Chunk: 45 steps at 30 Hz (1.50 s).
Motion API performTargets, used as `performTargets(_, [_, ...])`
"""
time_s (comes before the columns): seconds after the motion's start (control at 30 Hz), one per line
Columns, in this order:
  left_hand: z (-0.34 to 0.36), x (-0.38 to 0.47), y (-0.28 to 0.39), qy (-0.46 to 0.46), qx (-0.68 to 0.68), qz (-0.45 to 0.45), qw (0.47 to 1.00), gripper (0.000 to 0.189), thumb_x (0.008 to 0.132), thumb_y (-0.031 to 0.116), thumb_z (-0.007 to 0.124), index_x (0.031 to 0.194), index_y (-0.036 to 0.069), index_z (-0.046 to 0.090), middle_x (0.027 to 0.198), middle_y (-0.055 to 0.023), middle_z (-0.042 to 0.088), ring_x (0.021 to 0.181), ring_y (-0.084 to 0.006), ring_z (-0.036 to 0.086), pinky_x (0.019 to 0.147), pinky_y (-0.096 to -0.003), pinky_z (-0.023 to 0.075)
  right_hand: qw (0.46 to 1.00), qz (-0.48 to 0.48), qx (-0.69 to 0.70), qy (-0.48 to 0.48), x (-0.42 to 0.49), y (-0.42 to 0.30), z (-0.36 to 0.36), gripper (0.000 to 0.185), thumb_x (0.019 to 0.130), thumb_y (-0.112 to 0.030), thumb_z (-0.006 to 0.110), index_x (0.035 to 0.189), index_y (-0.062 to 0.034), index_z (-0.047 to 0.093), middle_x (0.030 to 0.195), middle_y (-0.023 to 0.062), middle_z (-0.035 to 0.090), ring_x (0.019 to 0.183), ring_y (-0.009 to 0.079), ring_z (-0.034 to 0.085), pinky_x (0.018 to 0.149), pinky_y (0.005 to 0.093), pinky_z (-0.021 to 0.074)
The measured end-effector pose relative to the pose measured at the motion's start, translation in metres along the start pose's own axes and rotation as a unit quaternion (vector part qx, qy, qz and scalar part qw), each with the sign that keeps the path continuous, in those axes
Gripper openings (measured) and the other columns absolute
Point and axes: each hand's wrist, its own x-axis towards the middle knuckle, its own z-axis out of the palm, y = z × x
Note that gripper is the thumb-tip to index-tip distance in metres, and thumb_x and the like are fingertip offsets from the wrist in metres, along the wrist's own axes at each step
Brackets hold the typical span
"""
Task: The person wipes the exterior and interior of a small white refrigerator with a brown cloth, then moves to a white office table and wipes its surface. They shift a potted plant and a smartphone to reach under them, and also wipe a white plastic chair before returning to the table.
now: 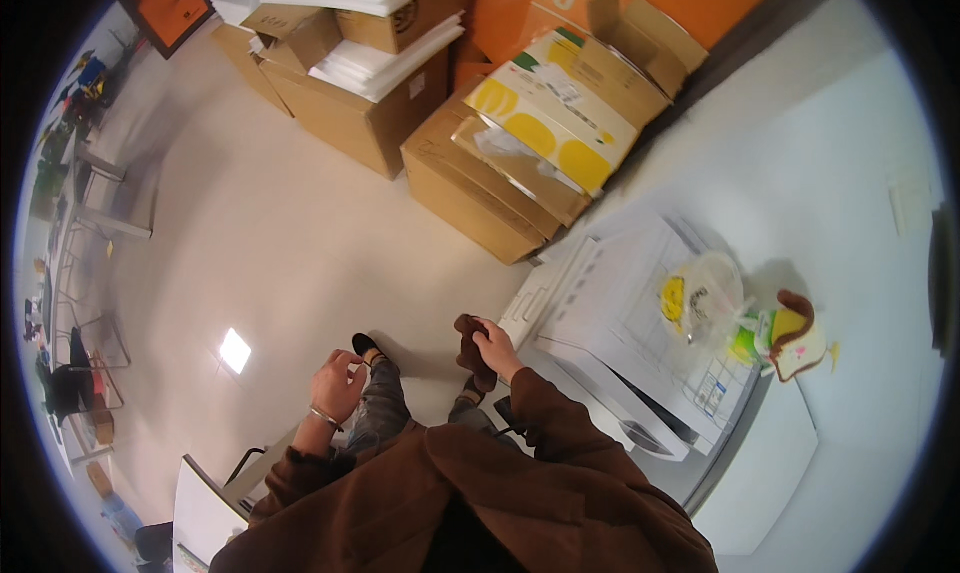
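Note:
A small dark-brown soft item [474, 352], perhaps fabric, is gripped in my right hand [495, 344]; its exact kind cannot be told. It hangs over the floor beside the low cabinet on the right. My left hand [336, 385], with a bracelet [327, 417] at the wrist, floats over the floor near my leg. Its fingers are loosely bent, the thumb stands apart from them, and nothing shows in it. On the right a white printer [607, 363] sits nearest to my right hand. On its top lie a clear plastic bag [709, 299] and a toast-shaped plush [799, 348].
Cardboard boxes [465, 190] stand ahead, one topped by a yellow-and-white carton [559, 115]. White foam sheets [375, 67] rest on other boxes. A white tabletop [206, 520] is at lower left. Tables and a dark chair [71, 378] line the far left.

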Motion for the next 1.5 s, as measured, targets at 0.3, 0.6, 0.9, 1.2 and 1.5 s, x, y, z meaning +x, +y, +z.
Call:
performTargets(0.3, [-0.096,0.145,-0.085,-0.144,-0.218,-0.037,0.964,0.045,0.097,0.035,0.062,0.129,0.004,0.058,0.115,-0.0117,0.068,0.089,-0.0223,0.069,0.077,-0.038,0.0583,0.98,-0.06,0.16,-0.102,0.115,-0.217,0.079,0.043,0.103,-0.025,0.05,0.14,-0.0024,0.051,0.13,0.0169,0.062,0.12,0.0234,0.058,0.103,0.0332,0.0432])
performTargets(0.6, [-0.198,0.253,-0.13,-0.003,-0.41,-0.001,0.912,0.035,0.104,0.031,0.054,0.114,-0.001,0.063,0.097,-0.0085,0.069,0.087,-0.02,0.066,0.073,-0.0359,0.0543,0.923,-0.35,-0.009,-0.16,0.206,-0.406,0.226,0.042,0.106,-0.025,0.043,0.143,-0.0068,0.049,0.136,0.0205,0.058,0.126,0.0363,0.054,0.108,0.0406,0.0399])
performTargets(0.9, [-0.317,0.321,-0.193,0.217,-0.051,-0.068,0.972,0.048,0.097,0.036,0.057,0.068,-0.002,0.062,0.066,-0.0257,0.061,0.063,-0.0453,0.06,0.059,-0.0511,0.0495,0.927,-0.268,-0.107,-0.239,0.339,-0.49,0.3,0.036,0.104,-0.031,0.045,0.109,0.0004,0.062,0.093,0.0225,0.065,0.089,0.037,0.064,0.079,0.0427,0.0487])
performTargets(1.2, [-0.413,0.371,-0.246,0.331,-0.084,-0.27,0.9,0.036,0.099,0.031,0.058,0.082,-0.001,0.062,0.072,-0.0171,0.066,0.063,-0.034,0.061,0.058,-0.0429,0.0485,0.831,-0.367,-0.126,-0.398,0.458,-0.615,0.406,0.043,0.099,-0.036,0.062,0.083,0.0039,0.06,0.067,0.0065,0.057,0.063,0.0116,0.05,0.06,0.032,0.0446])
performTargets(1.5, [-0.549,0.416,-0.346,0.484,-0.558,-0.053,0.672,0.041,0.106,0.039,0.049,0.121,0.003,0.062,0.104,-0.0012,0.068,0.094,-0.0098,0.061,0.083,-0.0286,0.0502,0.657,-0.247,0.015,-0.712,0.539,-0.728,0.594,0.069,0.094,-0.05,0.066,0.133,0.0057,0.051,0.118,0.0049,0.064,0.106,0.0119,0.058,0.096,0.0292,0.0462])
